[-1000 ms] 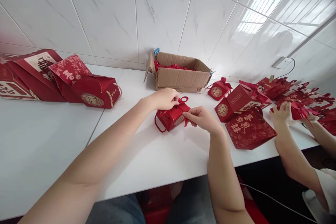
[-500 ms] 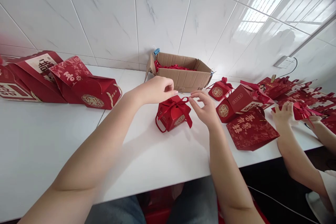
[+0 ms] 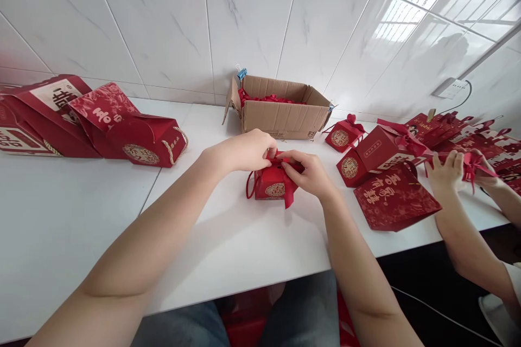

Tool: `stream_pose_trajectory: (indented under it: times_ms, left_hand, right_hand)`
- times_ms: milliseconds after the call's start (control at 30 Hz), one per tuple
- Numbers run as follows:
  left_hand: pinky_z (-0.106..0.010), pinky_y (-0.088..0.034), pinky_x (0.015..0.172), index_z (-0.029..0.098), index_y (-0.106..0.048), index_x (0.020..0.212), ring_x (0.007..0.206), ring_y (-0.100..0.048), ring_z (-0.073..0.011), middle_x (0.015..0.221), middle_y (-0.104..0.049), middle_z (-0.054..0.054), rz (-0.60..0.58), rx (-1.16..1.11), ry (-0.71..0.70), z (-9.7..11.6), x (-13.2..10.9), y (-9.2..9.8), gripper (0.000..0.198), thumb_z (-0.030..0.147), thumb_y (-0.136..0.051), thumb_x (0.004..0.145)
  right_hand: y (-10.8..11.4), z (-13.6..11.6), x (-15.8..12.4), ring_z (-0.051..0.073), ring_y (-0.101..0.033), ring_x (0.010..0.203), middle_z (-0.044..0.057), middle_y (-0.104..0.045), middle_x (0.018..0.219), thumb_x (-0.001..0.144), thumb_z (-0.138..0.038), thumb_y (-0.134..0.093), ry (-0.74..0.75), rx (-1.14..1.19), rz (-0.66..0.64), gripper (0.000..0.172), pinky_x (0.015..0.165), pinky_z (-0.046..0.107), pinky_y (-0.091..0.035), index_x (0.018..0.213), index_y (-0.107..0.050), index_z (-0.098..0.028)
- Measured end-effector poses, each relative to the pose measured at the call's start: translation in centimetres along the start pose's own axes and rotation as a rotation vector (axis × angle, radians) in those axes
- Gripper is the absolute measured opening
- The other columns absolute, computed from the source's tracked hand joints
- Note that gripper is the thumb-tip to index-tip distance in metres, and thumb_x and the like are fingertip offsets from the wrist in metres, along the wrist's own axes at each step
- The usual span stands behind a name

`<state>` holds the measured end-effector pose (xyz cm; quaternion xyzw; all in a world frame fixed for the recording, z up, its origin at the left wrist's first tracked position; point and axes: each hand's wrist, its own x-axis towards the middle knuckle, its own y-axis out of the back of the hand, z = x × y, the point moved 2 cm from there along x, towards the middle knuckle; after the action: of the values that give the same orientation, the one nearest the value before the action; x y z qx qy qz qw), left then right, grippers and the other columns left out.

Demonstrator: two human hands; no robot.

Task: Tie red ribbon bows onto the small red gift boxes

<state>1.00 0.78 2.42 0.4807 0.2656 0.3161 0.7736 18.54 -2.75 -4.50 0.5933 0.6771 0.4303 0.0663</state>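
Left hand: pinching red ribbon
Right hand: grasping same ribbon
Gift box: upright on white table, beneath both hands

the head-worn camera looked forward and down from above the lap, across the table toward the wall.

The left hand and right hand are bare, as are the 2 arms past the elbow, each tapering towards the wrist. Blue-grey, denim-like trousers, unevenly faded, cover the 2 legs.
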Motion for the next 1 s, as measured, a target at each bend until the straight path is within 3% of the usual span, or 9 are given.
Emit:
stream_pose_trajectory:
  times_ms: [300,600,800,1000]
  left_hand:
    - [-0.031,-0.024,0.047,0.022,-0.059,0.065,0.044,-0.033,-0.0119,0.061,-0.055,-0.002,-0.098,0.004,0.014,0.8,-0.4,-0.8,0.014,0.017,-0.049,0.074]
    - [-0.03,-0.027,0.048,0.021,-0.058,0.068,0.046,-0.035,-0.0125,0.066,-0.056,-0.002,-0.169,0.056,0.028,0.9,-0.4,-1.3,0.018,0.021,-0.044,0.08]
    - [-0.031,-0.027,0.047,0.021,-0.058,0.071,0.045,-0.036,-0.0125,0.071,-0.059,-0.004,-0.217,0.151,0.077,1.4,-0.6,-1.6,0.016,0.02,-0.045,0.079]
    - [-0.03,-0.025,0.048,0.025,-0.064,0.076,0.043,-0.035,-0.0116,0.065,-0.058,0.0,-0.218,0.07,0.085,1.3,-1.7,-0.6,0.016,0.026,-0.048,0.08]
  right_hand:
    - [-0.2,-0.3,-0.2,0.019,-0.067,0.081,0.005,-0.075,0.097,0.089,-0.017,-0.044,-0.059,-0.113,-0.033,0.032,0.071,0.03,-0.05,0.105,-0.071,-0.02]
    - [-0.4,-0.6,-0.2,0.018,-0.066,0.079,0.003,-0.075,0.095,0.089,-0.014,-0.043,-0.107,-0.196,-0.044,0.035,0.07,0.03,-0.048,0.106,-0.072,-0.022]
    - [-0.4,-0.1,-0.4,0.019,-0.069,0.087,0.003,-0.075,0.101,0.089,-0.017,-0.047,-0.105,-0.086,-0.009,0.031,0.076,0.031,-0.053,0.105,-0.072,-0.023]
    - [0.3,0.3,-0.6,0.019,-0.069,0.094,0.004,-0.074,0.107,0.088,-0.021,-0.052,-0.078,-0.019,0.027,0.024,0.08,0.033,-0.055,0.104,-0.07,-0.023]
